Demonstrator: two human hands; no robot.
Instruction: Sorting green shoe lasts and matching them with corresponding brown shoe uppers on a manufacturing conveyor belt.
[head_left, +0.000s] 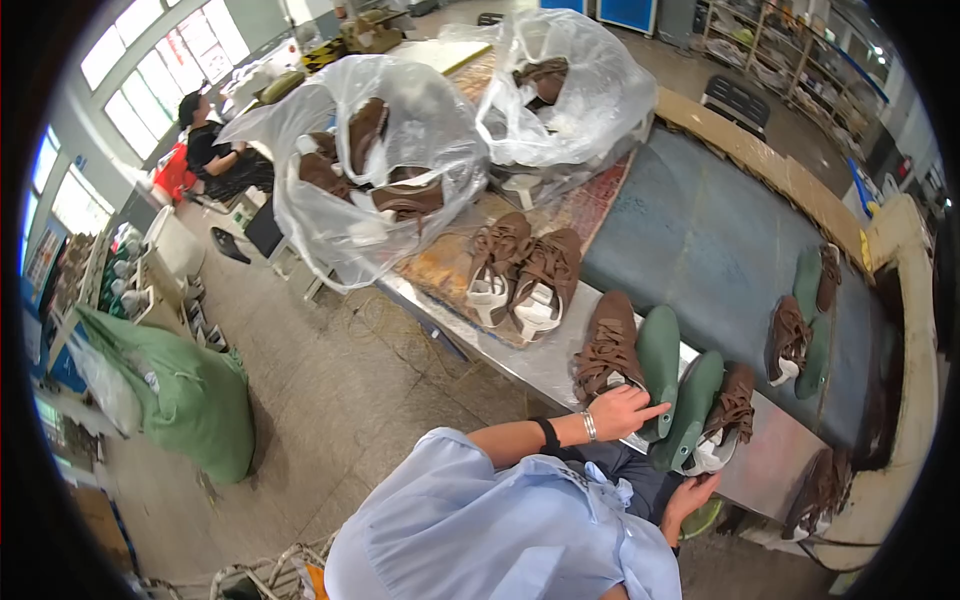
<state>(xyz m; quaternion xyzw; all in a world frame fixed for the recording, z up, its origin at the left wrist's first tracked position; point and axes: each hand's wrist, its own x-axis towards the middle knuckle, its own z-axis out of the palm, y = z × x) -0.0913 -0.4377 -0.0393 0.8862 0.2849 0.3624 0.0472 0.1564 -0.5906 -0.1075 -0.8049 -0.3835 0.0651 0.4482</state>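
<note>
We see the left hand [622, 410] lying on a green shoe form [658, 362] at the near edge of the table [540, 365]. Its fingers [652, 411] are stretched out flat and close together, with the pointing finger touching the green shoe form. They pinch nothing. The green shoe form is long and stands up along the table, from the near edge away from us, with its round end far from us. Just left of the green shoe form lies a brown shoe [606, 347], pointing the same way. Just right of it leans a second green form [690, 408], touching a brown shoe with a white sole [727, 420]. The right hand [688, 496] is below the green shoe form, under the table edge. Its fingers are loosely spread and hold nothing.
</note>
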